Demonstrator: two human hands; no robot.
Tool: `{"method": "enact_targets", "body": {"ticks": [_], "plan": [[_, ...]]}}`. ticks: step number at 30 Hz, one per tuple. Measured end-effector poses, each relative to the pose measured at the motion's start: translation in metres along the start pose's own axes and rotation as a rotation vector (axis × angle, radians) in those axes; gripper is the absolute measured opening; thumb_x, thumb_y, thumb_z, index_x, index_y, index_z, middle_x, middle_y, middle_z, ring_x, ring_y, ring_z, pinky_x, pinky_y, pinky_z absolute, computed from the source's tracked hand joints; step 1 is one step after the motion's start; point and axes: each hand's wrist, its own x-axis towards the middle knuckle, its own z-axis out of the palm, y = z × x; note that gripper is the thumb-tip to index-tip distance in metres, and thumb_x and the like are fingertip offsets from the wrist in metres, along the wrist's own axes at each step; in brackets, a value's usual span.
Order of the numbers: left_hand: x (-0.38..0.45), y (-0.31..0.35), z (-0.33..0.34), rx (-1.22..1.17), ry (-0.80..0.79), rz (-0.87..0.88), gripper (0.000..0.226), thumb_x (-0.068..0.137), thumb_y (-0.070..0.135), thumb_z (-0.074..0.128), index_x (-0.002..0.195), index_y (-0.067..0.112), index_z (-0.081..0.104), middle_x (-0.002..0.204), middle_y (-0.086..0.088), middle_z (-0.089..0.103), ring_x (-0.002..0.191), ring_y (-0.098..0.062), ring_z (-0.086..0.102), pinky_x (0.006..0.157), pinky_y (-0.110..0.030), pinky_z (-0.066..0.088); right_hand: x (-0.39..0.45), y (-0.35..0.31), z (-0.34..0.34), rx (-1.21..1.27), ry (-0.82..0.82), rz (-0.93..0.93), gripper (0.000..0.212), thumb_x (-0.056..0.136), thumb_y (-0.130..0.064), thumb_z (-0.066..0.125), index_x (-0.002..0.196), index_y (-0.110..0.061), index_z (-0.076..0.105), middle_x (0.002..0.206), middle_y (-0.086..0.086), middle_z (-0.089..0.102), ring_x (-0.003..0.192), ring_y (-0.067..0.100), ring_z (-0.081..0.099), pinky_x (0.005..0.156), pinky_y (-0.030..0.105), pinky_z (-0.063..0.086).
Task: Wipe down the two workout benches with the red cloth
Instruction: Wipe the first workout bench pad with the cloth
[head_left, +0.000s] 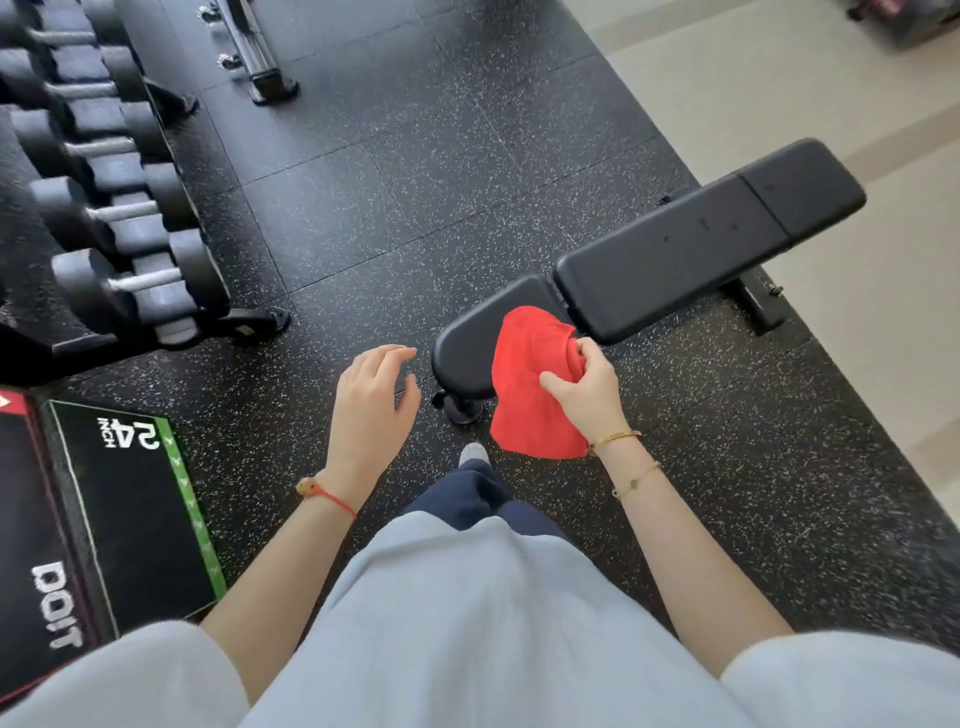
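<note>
Underfoot, speckled rubber floor (441, 156); right hand (587, 389) grips red cloth (530, 384), left hand (371, 400) relaxed.

Dumbbell rack (104, 218) far left, plyo box (130, 514) before it — workout bench (675, 254) right, cloth (530, 374) hanging over its near end.

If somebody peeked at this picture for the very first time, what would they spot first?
Probably the bright red cloth, bunched in the right hand just over the near end of the long black padded workout bench, which runs off toward the upper right. Next, the row of dark dumbbells on the rack at the left. The left hand hangs open and holds nothing, beside the bench's near end.
</note>
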Motion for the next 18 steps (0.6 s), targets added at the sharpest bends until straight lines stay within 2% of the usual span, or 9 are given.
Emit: {"method": "enact_targets", "body": {"ticks": [4,6,11,14,18], "plan": [[0.037,-0.007,0.031,0.025,-0.016,-0.001,0.029,0.092,0.010,0.059,0.121,0.011,0.062,0.122,-0.004,0.064,0.114,-0.024,0.058,0.099,-0.040,0.045,0.056,0.012,0.000,-0.016,-0.013,0.020,0.028,0.075,-0.007,0.073,0.088,-0.010,0.049,0.084,0.005,0.057,0.075,0.017,0.049,0.063,0.025,0.039],[0.050,-0.012,0.049,0.035,-0.033,-0.011,0.029,0.092,0.011,0.059,0.121,0.010,0.062,0.122,-0.005,0.064,0.114,-0.025,0.058,0.099,-0.041,0.046,0.081,0.023,0.004,-0.036,-0.020,0.018,0.029,0.074,-0.008,0.073,0.088,-0.011,0.049,0.083,0.005,0.056,0.074,0.017,0.049,0.064,0.028,0.037],[0.072,-0.022,0.108,0.049,-0.060,-0.028,0.027,0.091,0.010,0.060,0.118,0.009,0.064,0.119,-0.005,0.066,0.113,-0.026,0.059,0.098,-0.040,0.046,0.142,0.060,0.023,-0.113,-0.075,-0.038,0.033,0.073,-0.011,0.074,0.083,-0.016,0.043,0.069,-0.011,0.044,0.065,0.011,0.041,0.061,0.027,0.027],[0.079,-0.032,0.154,0.062,-0.059,-0.045,0.028,0.091,0.009,0.059,0.118,0.007,0.064,0.119,-0.007,0.066,0.115,-0.027,0.059,0.100,-0.042,0.046,0.178,0.092,0.040,-0.142,-0.121,-0.082,0.036,0.072,-0.011,0.074,0.079,-0.020,0.040,0.067,-0.013,0.040,0.061,0.005,0.038,0.060,0.026,0.024],[0.088,-0.052,0.222,0.071,-0.018,-0.087,0.029,0.091,0.010,0.059,0.119,0.007,0.064,0.120,-0.006,0.066,0.116,-0.027,0.058,0.101,-0.043,0.045,0.224,0.145,0.061,-0.189,-0.163,-0.145,0.035,0.072,-0.013,0.074,0.082,-0.016,0.040,0.065,-0.012,0.040,0.059,0.002,0.039,0.058,0.027,0.024]]}}
